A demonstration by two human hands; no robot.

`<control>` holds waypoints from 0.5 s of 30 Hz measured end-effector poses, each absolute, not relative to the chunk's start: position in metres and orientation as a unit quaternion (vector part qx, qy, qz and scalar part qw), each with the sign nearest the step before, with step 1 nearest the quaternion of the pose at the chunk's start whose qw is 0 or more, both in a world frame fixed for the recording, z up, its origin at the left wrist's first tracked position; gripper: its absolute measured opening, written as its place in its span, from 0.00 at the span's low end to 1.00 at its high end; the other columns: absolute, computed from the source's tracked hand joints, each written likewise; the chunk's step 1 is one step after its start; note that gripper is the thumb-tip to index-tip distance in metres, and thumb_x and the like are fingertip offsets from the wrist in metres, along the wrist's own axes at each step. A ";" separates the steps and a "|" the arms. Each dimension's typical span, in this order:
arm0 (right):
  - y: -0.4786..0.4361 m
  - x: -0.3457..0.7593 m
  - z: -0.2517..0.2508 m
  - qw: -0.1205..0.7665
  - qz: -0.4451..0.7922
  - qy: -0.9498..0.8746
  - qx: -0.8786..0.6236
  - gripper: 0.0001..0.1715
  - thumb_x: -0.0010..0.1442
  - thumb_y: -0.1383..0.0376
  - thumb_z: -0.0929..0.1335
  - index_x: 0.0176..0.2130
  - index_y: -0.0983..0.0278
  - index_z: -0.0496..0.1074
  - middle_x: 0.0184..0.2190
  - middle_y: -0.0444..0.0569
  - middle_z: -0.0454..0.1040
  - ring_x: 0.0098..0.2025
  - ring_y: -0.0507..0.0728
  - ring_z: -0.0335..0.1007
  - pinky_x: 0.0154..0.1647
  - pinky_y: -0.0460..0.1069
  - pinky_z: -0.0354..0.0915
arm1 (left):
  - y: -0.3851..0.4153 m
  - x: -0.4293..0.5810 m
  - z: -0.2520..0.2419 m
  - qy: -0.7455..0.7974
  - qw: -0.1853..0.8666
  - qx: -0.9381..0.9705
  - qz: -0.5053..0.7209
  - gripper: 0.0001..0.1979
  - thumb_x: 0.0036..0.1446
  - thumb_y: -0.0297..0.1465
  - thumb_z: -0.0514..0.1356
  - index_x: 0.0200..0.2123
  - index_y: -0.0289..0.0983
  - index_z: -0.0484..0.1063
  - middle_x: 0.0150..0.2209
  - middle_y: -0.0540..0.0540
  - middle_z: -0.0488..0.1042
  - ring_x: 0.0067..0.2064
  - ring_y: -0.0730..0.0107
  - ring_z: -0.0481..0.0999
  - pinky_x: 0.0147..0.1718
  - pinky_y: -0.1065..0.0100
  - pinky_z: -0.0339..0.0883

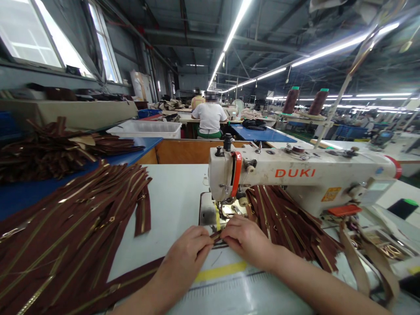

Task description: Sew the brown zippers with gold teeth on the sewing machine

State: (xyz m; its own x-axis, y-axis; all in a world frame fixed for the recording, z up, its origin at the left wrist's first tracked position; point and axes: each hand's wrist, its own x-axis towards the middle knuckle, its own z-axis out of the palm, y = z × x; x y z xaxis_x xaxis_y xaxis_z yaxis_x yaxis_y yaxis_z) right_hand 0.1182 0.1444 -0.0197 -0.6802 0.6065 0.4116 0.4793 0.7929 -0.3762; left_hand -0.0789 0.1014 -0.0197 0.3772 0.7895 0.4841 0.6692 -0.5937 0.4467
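Observation:
Just in front of the needle area of a white sewing machine (262,173), my left hand (188,251) and my right hand (246,238) pinch the end of a brown zipper strip (217,236) between them. Both hands are closed, fingertips a short gap apart. A long brown zipper strip (134,280) runs from under my left wrist toward the lower left. The metal plate (207,210) under the presser foot lies just beyond my fingers. Where the held end continues under my hands is hidden.
Many brown zippers (82,218) cover the table's left side; another bunch (288,218) lies right of the needle, under the machine arm. A parts tray (387,245) sits at right. Ahead are a white bin (147,129) and a seated person (210,117).

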 end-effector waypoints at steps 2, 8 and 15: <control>0.145 0.119 -0.020 0.283 0.151 -0.896 -0.307 0.09 0.61 0.69 0.65 0.32 0.63 0.74 0.29 0.47 0.73 0.36 0.54 0.66 0.39 0.47 0.61 | 0.101 -0.078 -0.019 0.440 0.091 0.826 0.340 0.11 0.58 0.24 0.52 0.30 0.37 0.74 0.31 0.47 0.72 0.36 0.68 0.72 0.37 0.67 0.69; 0.147 0.119 -0.018 0.306 0.226 -0.864 -0.331 0.08 0.58 0.71 0.68 0.29 0.63 0.75 0.28 0.45 0.73 0.36 0.53 0.67 0.39 0.47 0.62 | 0.101 -0.078 -0.017 0.441 0.096 0.825 0.341 0.12 0.59 0.26 0.51 0.30 0.38 0.74 0.31 0.47 0.72 0.36 0.68 0.72 0.37 0.68 0.69; 0.145 0.116 -0.018 0.294 0.236 -0.851 -0.367 0.07 0.57 0.72 0.67 0.29 0.64 0.75 0.29 0.46 0.72 0.37 0.53 0.66 0.40 0.47 0.61 | 0.100 -0.080 -0.014 0.471 0.155 0.806 0.324 0.12 0.58 0.26 0.51 0.29 0.37 0.74 0.32 0.47 0.72 0.37 0.67 0.72 0.38 0.67 0.68</control>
State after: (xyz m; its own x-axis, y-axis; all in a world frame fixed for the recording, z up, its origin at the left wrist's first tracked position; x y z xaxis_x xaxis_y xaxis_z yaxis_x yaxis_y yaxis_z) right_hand 0.1162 0.1451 -0.0177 -0.5580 0.7630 0.3262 0.4861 0.6191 -0.6167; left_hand -0.0797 0.0997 -0.0135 0.3472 0.8592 0.3759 0.6584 -0.5088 0.5547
